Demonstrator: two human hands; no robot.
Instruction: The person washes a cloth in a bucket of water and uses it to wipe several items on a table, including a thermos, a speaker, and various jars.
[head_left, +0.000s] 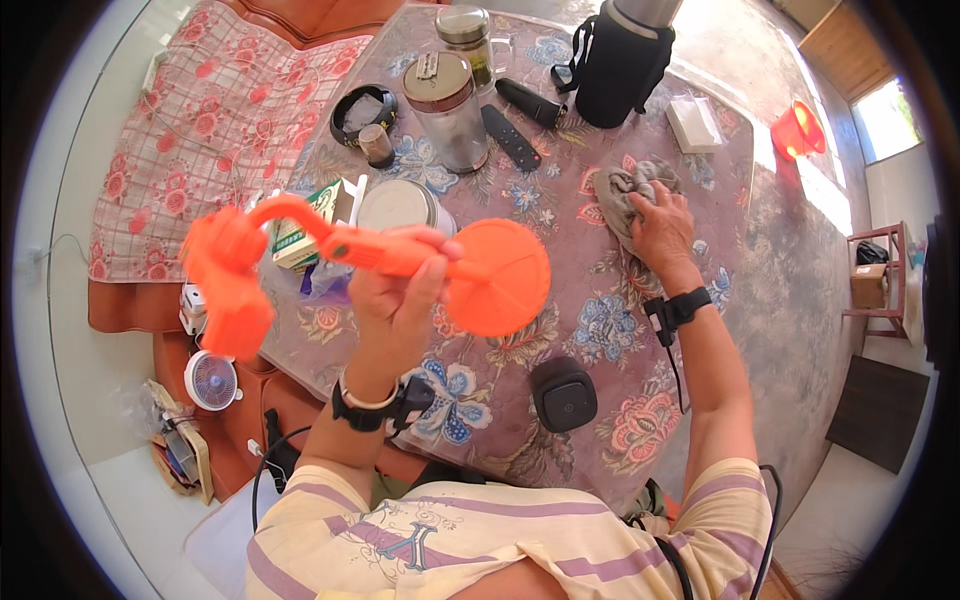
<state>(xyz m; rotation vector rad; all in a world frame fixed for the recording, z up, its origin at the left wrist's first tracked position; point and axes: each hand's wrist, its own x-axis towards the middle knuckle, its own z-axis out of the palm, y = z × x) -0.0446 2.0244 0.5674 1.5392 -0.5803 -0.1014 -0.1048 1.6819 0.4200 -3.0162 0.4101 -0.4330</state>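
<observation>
An orange object with a round disc base (501, 277), a thin stem and a curved arm is held above the table by my left hand (401, 300), its fingers closed round the stem. The bulky end of the object hangs to the left; its exact kind is unclear. My right hand (664, 232) lies on a crumpled grey-brown cloth (619, 202) at the table's right side, fingers pressed into its folds. Nearer to me, a black rounded box-shaped device (564, 394) stands on the flowered tablecloth (517, 420). Both wrists wear black straps with small devices and cables.
Beyond my hands are a glass jar (450, 127), a tea-filled glass mug (480, 60), a remote control (511, 138), a black case (531, 103), a black-covered flask (619, 71) and a tissue pack (693, 124). A white-lidded tub (401, 206) and green-white carton (311, 225) stand behind my left hand.
</observation>
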